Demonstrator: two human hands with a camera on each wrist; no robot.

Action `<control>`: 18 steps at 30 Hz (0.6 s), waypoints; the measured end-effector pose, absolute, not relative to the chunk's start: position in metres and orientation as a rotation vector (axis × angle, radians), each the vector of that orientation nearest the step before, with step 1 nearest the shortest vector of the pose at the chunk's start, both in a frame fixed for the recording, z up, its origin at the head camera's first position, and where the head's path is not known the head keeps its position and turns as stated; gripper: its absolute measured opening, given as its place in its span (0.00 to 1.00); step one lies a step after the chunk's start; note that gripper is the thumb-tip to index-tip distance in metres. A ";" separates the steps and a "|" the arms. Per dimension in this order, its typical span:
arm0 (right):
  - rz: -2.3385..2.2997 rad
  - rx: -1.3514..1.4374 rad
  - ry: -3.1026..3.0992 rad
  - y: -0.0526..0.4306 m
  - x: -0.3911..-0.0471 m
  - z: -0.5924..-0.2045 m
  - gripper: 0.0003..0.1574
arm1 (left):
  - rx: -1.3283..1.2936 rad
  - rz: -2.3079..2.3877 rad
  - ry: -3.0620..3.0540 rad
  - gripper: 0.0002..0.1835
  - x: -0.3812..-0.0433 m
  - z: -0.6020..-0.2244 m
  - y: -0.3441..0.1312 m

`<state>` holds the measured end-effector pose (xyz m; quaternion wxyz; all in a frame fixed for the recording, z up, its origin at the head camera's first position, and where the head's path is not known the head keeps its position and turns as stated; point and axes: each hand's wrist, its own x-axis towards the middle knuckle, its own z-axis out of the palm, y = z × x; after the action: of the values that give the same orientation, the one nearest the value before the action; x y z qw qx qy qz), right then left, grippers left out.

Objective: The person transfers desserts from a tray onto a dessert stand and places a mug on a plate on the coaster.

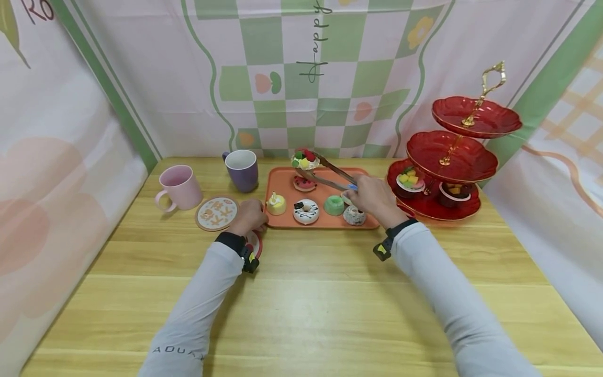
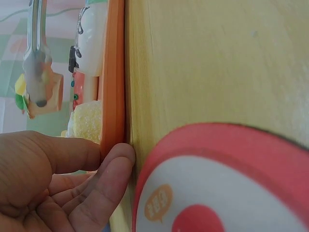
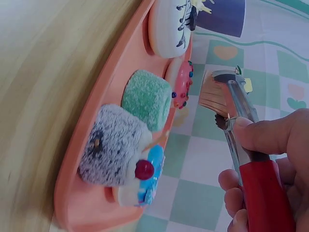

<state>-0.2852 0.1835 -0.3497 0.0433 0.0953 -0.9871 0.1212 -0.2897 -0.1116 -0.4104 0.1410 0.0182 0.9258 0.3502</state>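
Observation:
My right hand (image 1: pixel 373 196) grips red-handled metal tongs (image 3: pixel 265 193). Their tips clasp a fruit-topped cupcake (image 1: pixel 305 161), held up over the back of an orange tray (image 1: pixel 267 186). At the tray's front left corner, my left hand (image 1: pixel 249 215) pinches the rim between thumb and fingers. On the tray lie a yellow cake (image 1: pixel 276 205), a white drizzled donut (image 1: pixel 299 215), a pink donut (image 1: pixel 305 184), a green cake (image 3: pixel 147 99) and a speckled white cake (image 3: pixel 113 145). A blue-and-white sweet (image 3: pixel 152 176) is partly hidden by the speckled cake.
A three-tier red stand (image 1: pixel 452 154) is at the right, with two dessert cups on its bottom tier. To the left are a pink mug (image 1: pixel 181 188), a purple mug (image 1: pixel 243 172) and a round coaster (image 1: pixel 218 213). A red-rimmed coaster (image 2: pixel 188 179) lies under my left wrist.

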 end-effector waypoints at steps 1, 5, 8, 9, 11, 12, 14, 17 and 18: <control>0.378 0.285 -3.019 0.186 -0.284 -0.349 0.17 | 0.054 1.012 2.675 0.04 -0.290 -0.411 -0.111; 0.384 0.256 -3.029 0.194 -0.277 -0.349 0.18 | 0.064 1.012 2.680 0.04 -0.290 -0.411 -0.111; 0.368 0.259 -3.032 0.200 -0.273 -0.350 0.20 | 0.073 1.010 2.680 0.04 -0.290 -0.412 -0.112; 0.365 0.266 -3.033 0.201 -0.271 -0.350 0.20 | 0.076 1.006 2.681 0.04 -0.291 -0.412 -0.112; 0.351 0.273 -3.035 0.205 -0.269 -0.351 0.22 | 0.078 1.003 2.679 0.04 -0.291 -0.412 -0.112; 0.345 0.279 -3.037 0.207 -0.268 -0.351 0.23 | 0.076 1.004 2.675 0.04 -0.291 -0.412 -0.112; 0.352 0.275 -3.045 0.210 -0.266 -0.352 0.26 | 0.069 1.005 2.669 0.04 -0.291 -0.412 -0.112; 0.373 0.251 -3.048 0.215 -0.262 -0.353 0.30 | 0.058 1.011 2.663 0.05 -0.291 -0.412 -0.112; 0.383 0.243 -3.047 0.216 -0.260 -0.353 0.31 | 0.053 1.014 2.660 0.05 -0.291 -0.412 -0.112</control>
<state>-0.2605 0.2160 -0.3533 0.0304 0.0787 -0.9887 0.1242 -0.2908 -0.1119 -0.4121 0.1465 0.0185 0.9241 0.3524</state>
